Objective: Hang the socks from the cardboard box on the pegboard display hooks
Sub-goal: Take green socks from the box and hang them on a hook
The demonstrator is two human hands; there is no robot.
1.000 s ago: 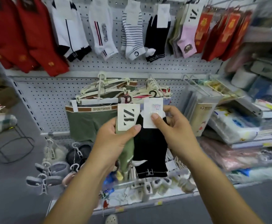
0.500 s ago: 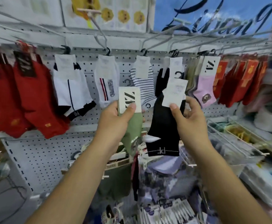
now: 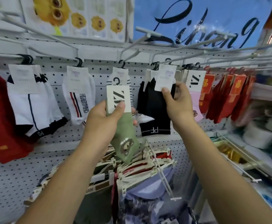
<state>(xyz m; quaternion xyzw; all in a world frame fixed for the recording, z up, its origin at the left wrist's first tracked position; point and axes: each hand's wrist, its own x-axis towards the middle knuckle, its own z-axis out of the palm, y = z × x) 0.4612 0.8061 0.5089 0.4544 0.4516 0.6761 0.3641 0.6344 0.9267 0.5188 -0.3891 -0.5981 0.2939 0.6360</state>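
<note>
My left hand (image 3: 105, 117) pinches a green sock (image 3: 125, 139) by its white card, thumb on the printed label; a black hook sticks up from the card. Up at the right, my right hand (image 3: 177, 105) pinches the white card of a black sock (image 3: 154, 113) marked PF, raised to the long white display hook (image 3: 188, 56) where other black socks hang. Both socks are in front of the white pegboard (image 3: 99, 73). The cardboard box is out of sight.
Along the row hang red socks (image 3: 1, 120), white socks (image 3: 35, 101), a striped pair, a pink sock (image 3: 195, 101) and red packets (image 3: 229, 97). Long wire hooks jut toward me overhead. Underwear on hangers (image 3: 140, 168) juts out below. Shelves with packaged goods stand at the right.
Both hands rose from the lower underwear rack to the sock row. The right hand carried the black sock up and right to the hook; the left holds the green sock lower.
</note>
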